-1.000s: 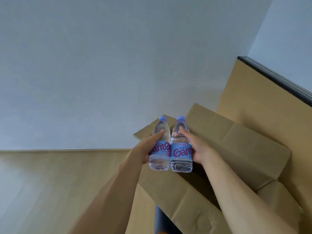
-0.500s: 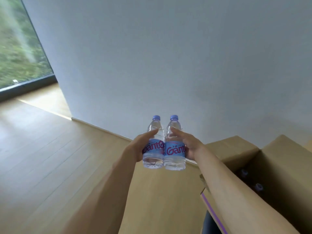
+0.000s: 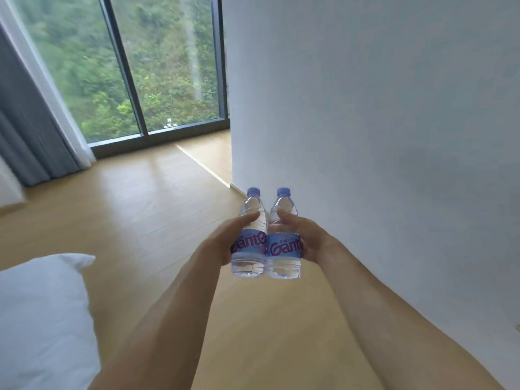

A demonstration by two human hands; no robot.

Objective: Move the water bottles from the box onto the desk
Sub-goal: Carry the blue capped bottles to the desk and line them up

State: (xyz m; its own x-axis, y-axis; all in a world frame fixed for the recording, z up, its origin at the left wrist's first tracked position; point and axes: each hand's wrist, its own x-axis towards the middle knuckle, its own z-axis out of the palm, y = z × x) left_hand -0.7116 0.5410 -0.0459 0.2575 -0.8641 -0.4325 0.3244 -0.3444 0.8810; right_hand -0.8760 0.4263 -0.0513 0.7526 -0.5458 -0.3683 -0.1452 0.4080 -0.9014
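Two small clear water bottles with blue caps and blue labels stand upright side by side in the air in front of me, touching each other. My left hand [image 3: 225, 239] grips the left bottle [image 3: 250, 235] around its middle. My right hand [image 3: 308, 237] grips the right bottle [image 3: 283, 237] the same way, thumb across its shoulder. Neither the box nor the desk is in view.
A white wall [image 3: 380, 122] runs along the right, close to my right arm. Wooden floor [image 3: 126, 209] spreads ahead toward a large window [image 3: 146, 66] with a grey curtain [image 3: 31, 136] at the left. White bedding [image 3: 42, 319] lies at the lower left.
The view has swung left, away from the cardboard box, which has left the frame. Both hands still hold the two bottles together in front of me. The window, curtain and bedding have come into view.
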